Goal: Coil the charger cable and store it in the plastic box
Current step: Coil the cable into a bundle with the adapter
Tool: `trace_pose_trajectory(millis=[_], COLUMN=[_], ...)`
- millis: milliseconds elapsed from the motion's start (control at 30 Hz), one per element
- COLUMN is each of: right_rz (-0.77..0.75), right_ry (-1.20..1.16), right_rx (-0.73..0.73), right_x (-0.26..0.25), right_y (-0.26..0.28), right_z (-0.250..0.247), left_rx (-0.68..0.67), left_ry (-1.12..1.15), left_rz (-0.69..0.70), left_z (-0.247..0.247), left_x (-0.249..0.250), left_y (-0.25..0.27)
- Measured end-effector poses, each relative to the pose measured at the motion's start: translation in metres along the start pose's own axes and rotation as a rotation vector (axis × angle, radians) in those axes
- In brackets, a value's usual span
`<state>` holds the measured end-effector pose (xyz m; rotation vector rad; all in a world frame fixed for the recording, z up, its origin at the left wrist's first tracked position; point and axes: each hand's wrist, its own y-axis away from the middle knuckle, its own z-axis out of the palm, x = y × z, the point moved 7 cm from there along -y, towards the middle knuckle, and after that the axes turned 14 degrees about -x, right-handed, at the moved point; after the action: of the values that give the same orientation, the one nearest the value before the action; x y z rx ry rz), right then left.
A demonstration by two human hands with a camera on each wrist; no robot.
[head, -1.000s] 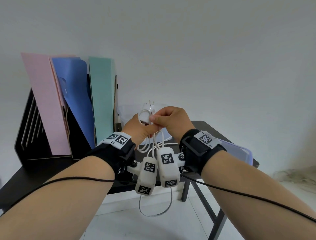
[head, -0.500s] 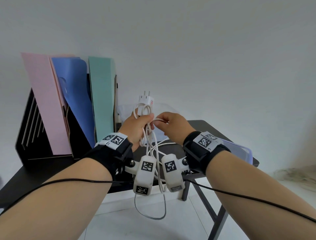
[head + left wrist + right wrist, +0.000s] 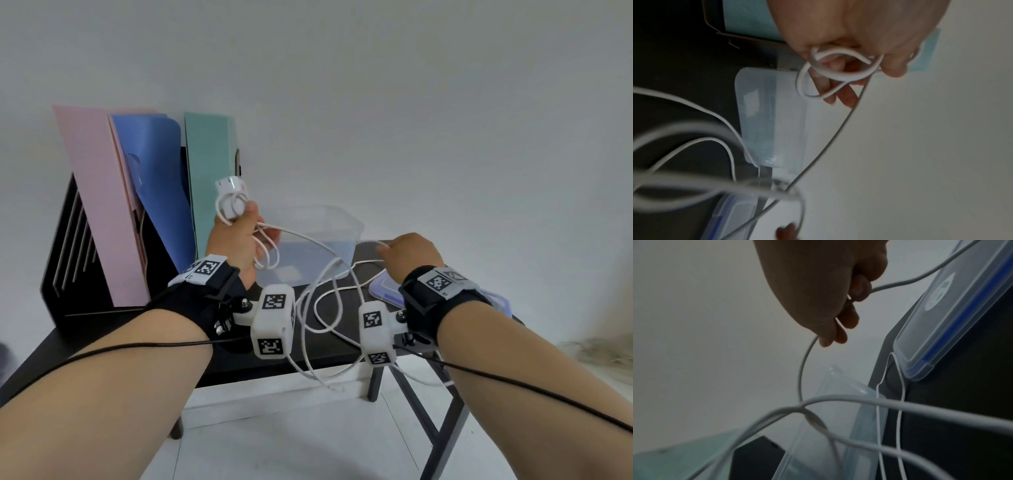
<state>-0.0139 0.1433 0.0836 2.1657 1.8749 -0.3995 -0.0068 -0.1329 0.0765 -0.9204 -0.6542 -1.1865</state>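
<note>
My left hand (image 3: 239, 236) is raised at the left of the clear plastic box (image 3: 342, 222) and grips the white charger plug (image 3: 230, 185) with several cable loops (image 3: 838, 71) wound through its fingers. From there the white cable (image 3: 329, 246) runs across the box to my right hand (image 3: 407, 253), which pinches it between thumb and fingers (image 3: 851, 318) over the table's right part. Loose cable loops (image 3: 329, 308) lie on the black table (image 3: 102, 329) and hang past its front edge. The box stands open and looks empty.
The box lid (image 3: 387, 287) with a blue rim lies flat on the table under my right wrist. A black file rack (image 3: 65, 260) with pink, blue and green folders stands at the back left. A white wall is behind, pale floor below.
My hands have parted: the right one drew a length of cable out to the right, away from the left. The left hand shifted left and tilted the plug over.
</note>
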Motion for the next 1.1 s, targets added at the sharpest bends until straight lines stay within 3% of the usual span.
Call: trace_pose_trajectory(millis=[100,200,267,400,500,600,700,867,1100], right_rz=[0.108,0.121,0.061,-0.215,-0.390,-0.465,-0.521,-0.474,-0.314], right_ry=[0.055,0.052,0.040,-0.175,-0.266,-0.373,-0.288,0.061,0.020], right_rx=[-0.012,-0.047,-0.062,-0.069,-0.239,-0.461,-0.595,-0.636,-0.580], right_x=[0.014,0.007,-0.005,-0.041,-0.069,-0.088,-0.104,-0.097,-0.059], right_y=[-0.002,0.002,0.005,0.022,0.033,0.047,0.061,0.066,0.049], right_z=[-0.003,0.000,0.003,0.011,0.029,0.047,0.062,0.088,0.073], left_rx=[0.012,-0.028,-0.023,0.004,-0.018,-0.017,0.005,0.016,0.068], left_ry=[0.121,0.123,0.108,0.116,0.112,0.059,0.013,0.047,0.023], left_rz=[-0.004,-0.012,-0.018,-0.022,-0.027,-0.010,0.022,0.028,0.016], left_z=[-0.004,0.006,0.011,0.016,0.022,0.021,0.020,0.016,-0.002], left_x=[0.003,0.004,0.001,-0.006,-0.008,-0.005,0.000,0.009,0.024], left_y=[-0.003,0.000,0.002,0.005,0.006,0.005,0.002,0.000,0.002])
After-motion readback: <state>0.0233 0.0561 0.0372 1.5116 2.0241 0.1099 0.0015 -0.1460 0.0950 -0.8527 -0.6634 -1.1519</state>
